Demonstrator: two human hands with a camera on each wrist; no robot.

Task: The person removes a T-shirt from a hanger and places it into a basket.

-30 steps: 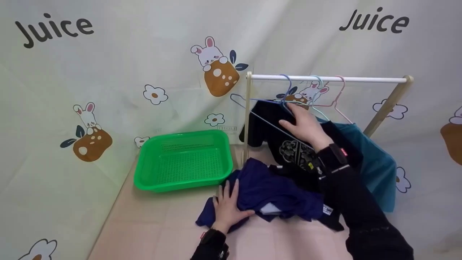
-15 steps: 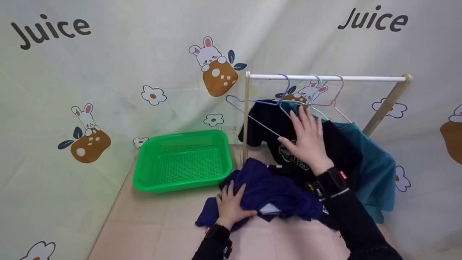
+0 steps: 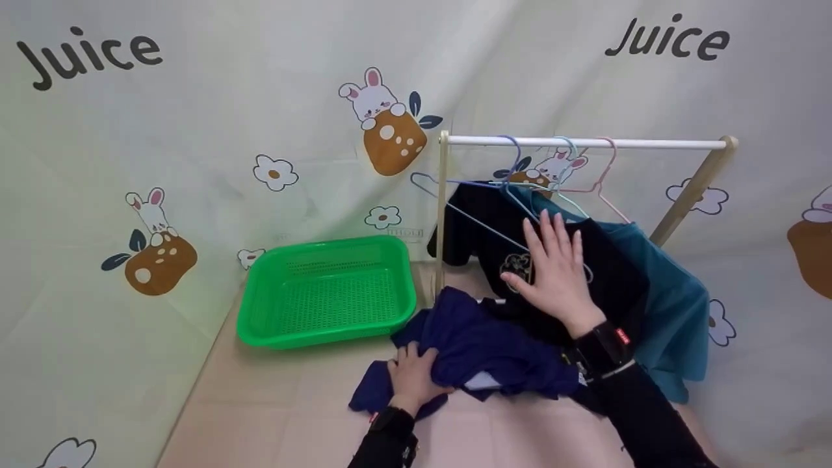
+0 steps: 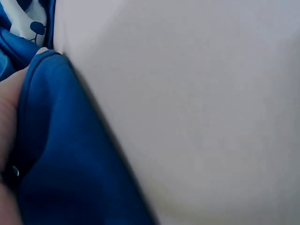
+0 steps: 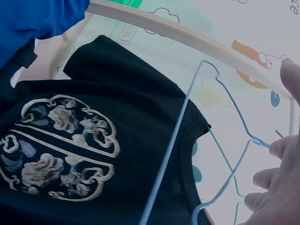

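In the head view, my left hand [image 3: 416, 377] grips the lower left part of a crumpled navy blue garment [image 3: 487, 344]; its thumb goes partly under the cloth. The left wrist view shows a fold of this blue cloth [image 4: 79, 150] lying over the hand. My right hand [image 3: 559, 279] is spread flat, fingers apart, in front of a black T-shirt [image 3: 474, 221] with an embroidered floral motif [image 5: 61, 150]. Just beyond its fingertips is a blue hanger [image 3: 478, 220], which hangs in front of the black T-shirt with no garment on it. Whether the palm touches anything is unclear.
A rack with a white rail [image 3: 650, 143] also carries a light green hanger [image 3: 572, 198] and a pink hanger [image 3: 608, 172]. A teal garment [image 3: 679, 312] hangs behind the black T-shirt. To the left, a green basket [image 3: 325, 335] stands on the pale pink surface [image 3: 260, 416].
My right hand has left the neck of the blue hanger, spreading its fingers and moving down and right. My left fingers, spread on the navy garment before, have drawn in and curled.
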